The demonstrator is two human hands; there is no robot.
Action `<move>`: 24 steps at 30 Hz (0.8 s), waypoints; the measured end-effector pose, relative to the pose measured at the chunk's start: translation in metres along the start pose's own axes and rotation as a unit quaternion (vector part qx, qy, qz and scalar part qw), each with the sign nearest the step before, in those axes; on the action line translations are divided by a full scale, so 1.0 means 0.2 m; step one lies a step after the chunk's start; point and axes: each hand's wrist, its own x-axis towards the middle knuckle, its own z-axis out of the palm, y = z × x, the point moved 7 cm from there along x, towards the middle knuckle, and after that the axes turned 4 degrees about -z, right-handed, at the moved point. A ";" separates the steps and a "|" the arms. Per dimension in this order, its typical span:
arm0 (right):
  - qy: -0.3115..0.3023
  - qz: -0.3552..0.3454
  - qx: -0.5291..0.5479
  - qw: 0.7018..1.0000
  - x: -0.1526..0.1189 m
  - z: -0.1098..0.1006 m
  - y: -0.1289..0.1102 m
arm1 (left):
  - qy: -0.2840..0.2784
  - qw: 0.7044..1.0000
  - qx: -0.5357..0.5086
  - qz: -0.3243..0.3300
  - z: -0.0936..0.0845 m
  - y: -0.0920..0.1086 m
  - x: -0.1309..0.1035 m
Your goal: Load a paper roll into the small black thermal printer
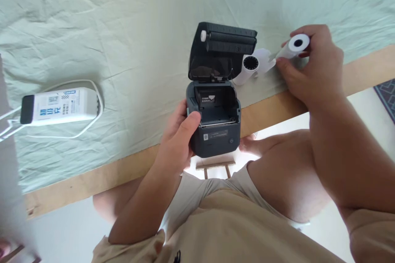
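Note:
A small dark printer (216,141) is tilted at the table's front edge, its lid (216,59) raised and its paper bay showing. My left hand (180,135) grips it from the left side, thumb on the rim of the bay. To the right, my right hand (314,59) holds a white paper roll (288,50) between thumb and fingers, its hollow end facing up. Between the printer lid and that roll stands another white roll (244,74) with a black core. A loose white piece with a jagged edge (262,61) lies beside it.
On the left, a white power strip (61,106) with a dark end lies on the pale green cloth (138,28), its white cable (78,134) looped around it. A bare wooden edge (123,174) runs along the table's front. Below are my legs and a small wooden stool (216,165).

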 end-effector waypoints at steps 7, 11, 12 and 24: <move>0.054 -0.080 0.032 0.995 -0.03 -0.05 -0.07 | -0.025 1.000 0.000 -0.016 0.01 0.00 0.00; 0.116 -0.252 -0.002 0.961 -0.05 -0.10 -0.25 | -0.032 0.999 -0.004 -0.004 0.01 -0.01 0.01; 0.118 -0.292 -0.001 0.949 -0.07 -0.10 -0.31 | -0.034 0.999 -0.001 0.001 0.01 -0.01 0.01; -0.009 -0.180 0.059 0.982 -0.05 0.16 -0.29 | -0.065 0.997 -0.028 -0.011 0.02 -0.02 0.01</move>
